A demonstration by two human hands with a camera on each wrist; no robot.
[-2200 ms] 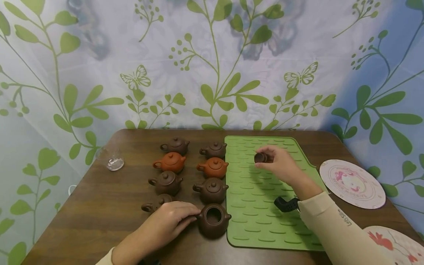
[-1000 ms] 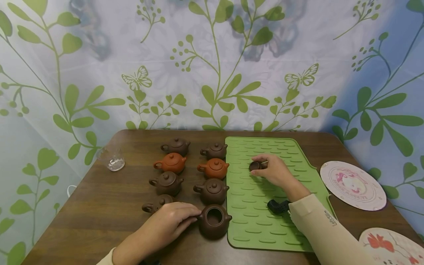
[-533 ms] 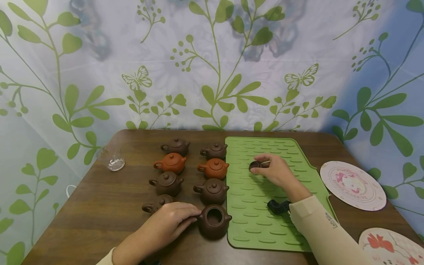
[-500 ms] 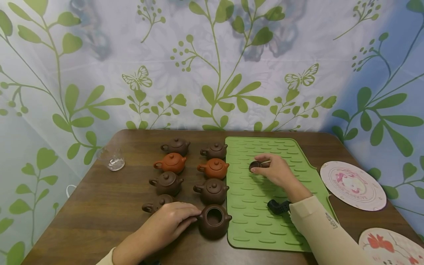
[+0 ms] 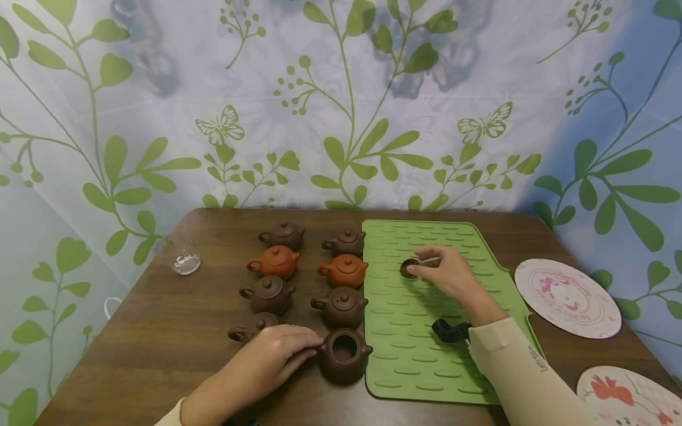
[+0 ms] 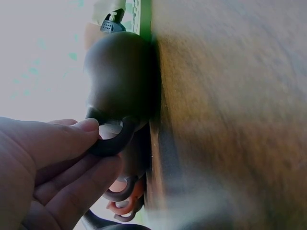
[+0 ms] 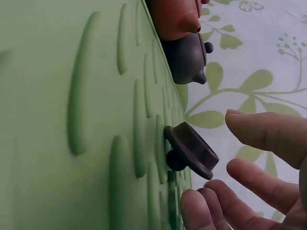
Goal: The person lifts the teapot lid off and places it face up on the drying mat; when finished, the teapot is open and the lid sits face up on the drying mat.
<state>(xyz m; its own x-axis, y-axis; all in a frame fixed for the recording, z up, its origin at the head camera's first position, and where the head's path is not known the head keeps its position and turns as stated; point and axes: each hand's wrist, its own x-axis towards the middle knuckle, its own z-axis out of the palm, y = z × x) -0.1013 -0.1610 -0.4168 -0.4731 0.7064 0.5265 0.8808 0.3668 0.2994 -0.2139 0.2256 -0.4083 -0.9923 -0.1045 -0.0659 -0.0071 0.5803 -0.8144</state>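
Observation:
The lidless dark brown teapot (image 5: 334, 368) stands on the table at the mat's near left edge. My left hand (image 5: 273, 355) pinches its loop handle (image 6: 115, 144) between thumb and fingers. On the green mat (image 5: 405, 367) lies a small brown lid (image 7: 192, 149), hollow side up and tilted on its round knob. Around it, thumb and fingers spread apart, is my right hand (image 5: 450, 273); the right wrist view shows a gap between the thumb and the lid.
Several lidded teapots, brown and orange-red, fill two columns left of the mat, including an orange one (image 5: 346, 271) and a brown one (image 5: 269, 294). A clear glass (image 5: 185, 263) stands far left. Two round printed mats (image 5: 567, 299) lie at right. A patterned curtain (image 5: 341, 106) hangs behind.
My right hand has brought the lid down and toward me onto the mat, then loosened its fingers from it. The left hand has stayed on the teapot's handle.

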